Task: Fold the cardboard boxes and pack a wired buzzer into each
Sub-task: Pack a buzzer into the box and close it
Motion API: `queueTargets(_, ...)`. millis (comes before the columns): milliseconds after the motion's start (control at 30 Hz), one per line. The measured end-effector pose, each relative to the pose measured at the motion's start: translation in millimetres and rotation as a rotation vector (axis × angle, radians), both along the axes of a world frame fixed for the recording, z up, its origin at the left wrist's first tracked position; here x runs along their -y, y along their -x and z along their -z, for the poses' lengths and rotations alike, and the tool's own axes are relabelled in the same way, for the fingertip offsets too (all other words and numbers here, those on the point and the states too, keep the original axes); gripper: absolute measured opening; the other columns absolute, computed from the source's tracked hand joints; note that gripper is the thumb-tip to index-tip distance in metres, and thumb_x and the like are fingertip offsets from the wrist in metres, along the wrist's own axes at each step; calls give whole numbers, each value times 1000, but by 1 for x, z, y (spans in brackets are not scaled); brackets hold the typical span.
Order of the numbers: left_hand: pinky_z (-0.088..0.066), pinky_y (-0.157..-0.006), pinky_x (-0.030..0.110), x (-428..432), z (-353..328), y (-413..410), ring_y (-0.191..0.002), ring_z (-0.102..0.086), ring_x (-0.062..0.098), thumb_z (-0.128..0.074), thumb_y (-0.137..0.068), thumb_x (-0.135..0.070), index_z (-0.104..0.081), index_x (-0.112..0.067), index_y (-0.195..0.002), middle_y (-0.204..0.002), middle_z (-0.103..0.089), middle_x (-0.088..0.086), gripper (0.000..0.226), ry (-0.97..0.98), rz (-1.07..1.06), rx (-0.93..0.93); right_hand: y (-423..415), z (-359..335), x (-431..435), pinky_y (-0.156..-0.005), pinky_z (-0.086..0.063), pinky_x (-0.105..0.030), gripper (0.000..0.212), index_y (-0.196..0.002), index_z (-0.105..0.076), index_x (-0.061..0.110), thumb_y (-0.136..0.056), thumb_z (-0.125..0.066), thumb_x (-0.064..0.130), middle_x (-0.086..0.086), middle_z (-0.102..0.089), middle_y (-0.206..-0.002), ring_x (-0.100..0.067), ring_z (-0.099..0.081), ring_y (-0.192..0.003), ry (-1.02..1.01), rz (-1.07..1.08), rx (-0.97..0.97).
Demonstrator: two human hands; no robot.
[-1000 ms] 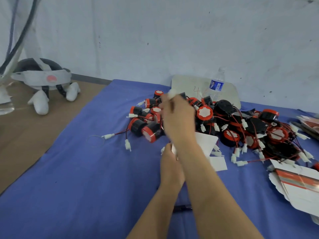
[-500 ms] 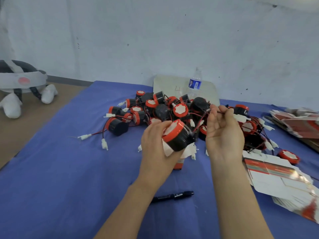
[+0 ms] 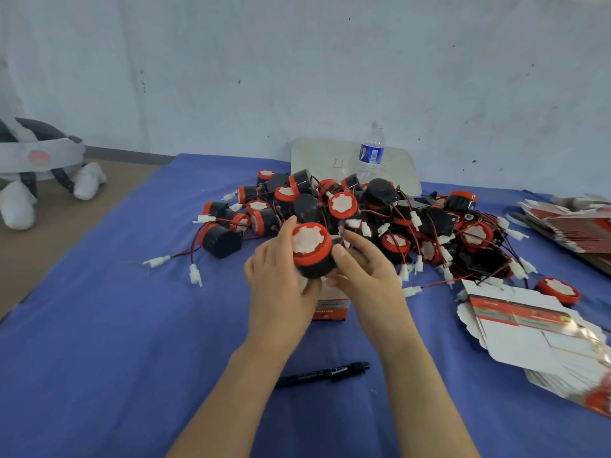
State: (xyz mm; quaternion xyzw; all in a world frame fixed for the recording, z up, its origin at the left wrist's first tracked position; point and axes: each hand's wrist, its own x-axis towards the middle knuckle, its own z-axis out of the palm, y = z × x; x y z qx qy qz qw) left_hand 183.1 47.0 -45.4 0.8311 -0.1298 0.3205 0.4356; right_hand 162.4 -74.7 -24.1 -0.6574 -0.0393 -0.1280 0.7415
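Both forearms come in from 6 o'clk & meet mid-frame. L hand (image 3: 281, 287) curls round the black body of one buzzer (image 3: 312, 247) from 9 o'clk, red cap up, tilted twd camera. R hand (image 3: 365, 280) pinches its 3 o'clk side, thumb on the red rim, fingers bent. Buzzer sits just above the small folded box (image 3: 332, 309) on the blue counter (image 3: 132, 325). Buzzer pile (image 3: 429, 226) at 12 o'clk; pen (image 3: 322, 375) at 6.

Matt blue woven cloth (image 3: 99, 325); smooth black-and-red plastic buzzer (image 3: 310, 251); glossy printed cardboard boxes (image 3: 529, 338); clear shiny plastic bottle (image 3: 372, 153); matt, scuffed painted wall (image 3: 297, 77).
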Motion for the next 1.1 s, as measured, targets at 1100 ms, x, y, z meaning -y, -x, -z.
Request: queueTargets(1100, -38, -65, 7, -13, 10, -12, -86, -49, 5, -65, -85, -32, -39, -29, -121, -110, -44, -19, 44, 123, 209, -372, -9, 30, -12, -87, -35, -28, 43, -91, -71, 15, -98, -42, 46, 0, -50, -111, -18, -35, -102, 1147, 540, -156)
